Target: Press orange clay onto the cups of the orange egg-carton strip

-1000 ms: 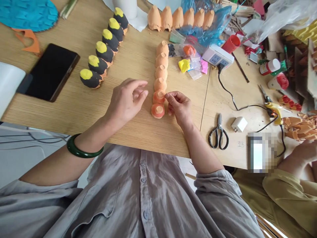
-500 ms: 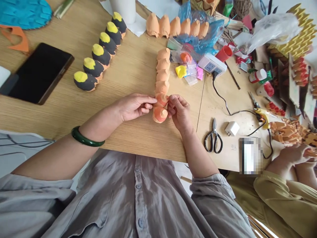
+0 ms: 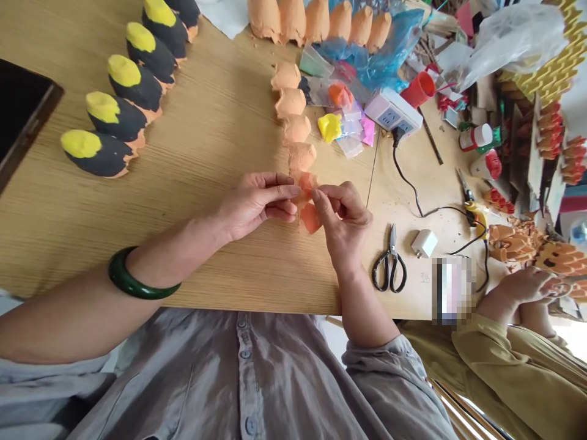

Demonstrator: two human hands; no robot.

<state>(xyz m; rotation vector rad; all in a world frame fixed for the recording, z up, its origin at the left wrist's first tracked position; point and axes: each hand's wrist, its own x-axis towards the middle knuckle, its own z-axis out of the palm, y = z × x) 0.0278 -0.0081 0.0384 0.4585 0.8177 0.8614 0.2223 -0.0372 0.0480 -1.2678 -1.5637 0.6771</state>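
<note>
At the worktop (image 3: 220,134), the right hand (image 3: 347,217) pinches thumb and forefinger at the near part of an orange cup row (image 3: 296,129), any piece between them hidden; the left hand (image 3: 257,206), fingers loosely spread, touches it opposite, its grip unclear. Beyond lie yellow clay (image 3: 330,127), then blue plastic (image 3: 401,43).

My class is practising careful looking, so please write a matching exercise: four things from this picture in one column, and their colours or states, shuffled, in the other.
Things
1. scissors
2. middle egg-carton strip
3. bangle
4. power strip

Descriptions
A. dark green and ring-shaped
B. white, with a black plug in it
C. metal blades, black handles
D. orange, redder at its near end

Pairs: 1-C, 2-D, 3-A, 4-B
</note>
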